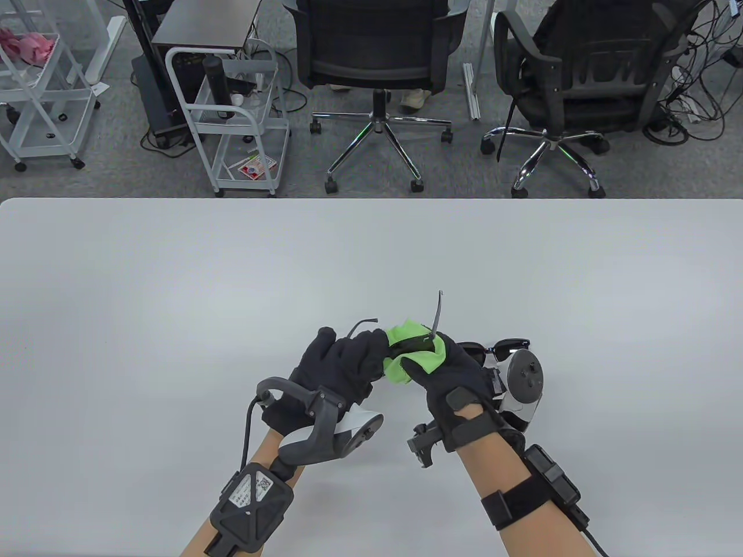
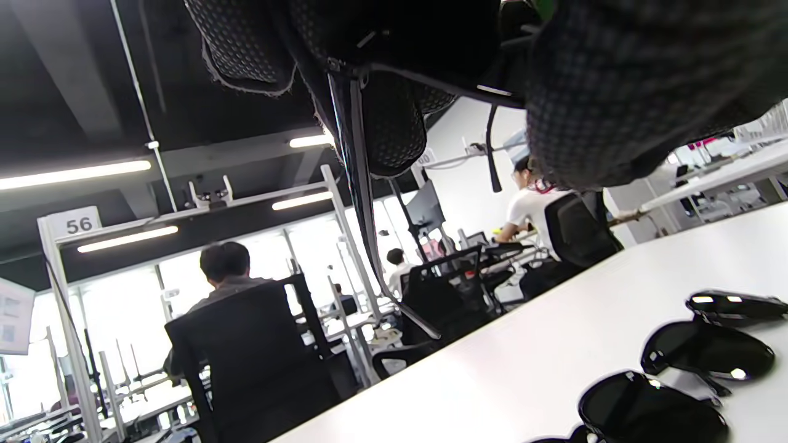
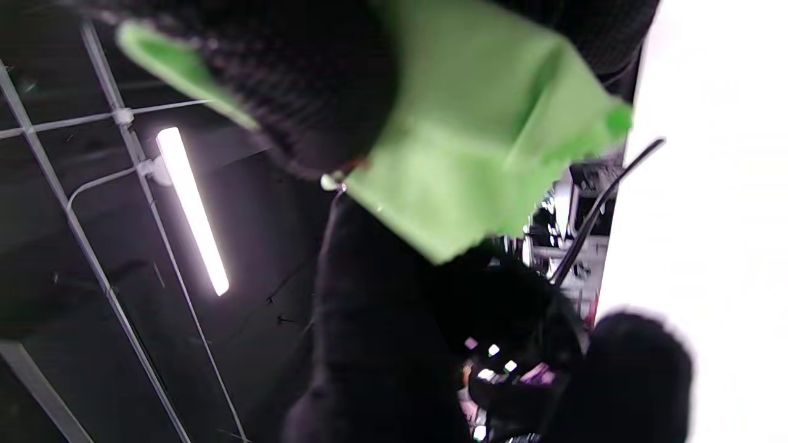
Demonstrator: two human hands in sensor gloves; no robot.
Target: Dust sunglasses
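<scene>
**Thin temple arm at risk while the lens is wiped**

The left hand (image 1: 342,362), knuckles up and fingers curled, grasps the dark-lensed, thin-framed sunglasses (image 1: 406,347) above the white table (image 1: 174,290). If that hold loosens, the pair could twist or drop. The right hand (image 1: 450,386) reaches in beside it, pinching the bright green microfibre cloth (image 1: 421,360) around what seems to be a lens; the wrist view is blurred. Hard pressure there could bend the raised temple arm. Further black sunglasses (image 2: 708,351) lie rightward on the table.
</scene>
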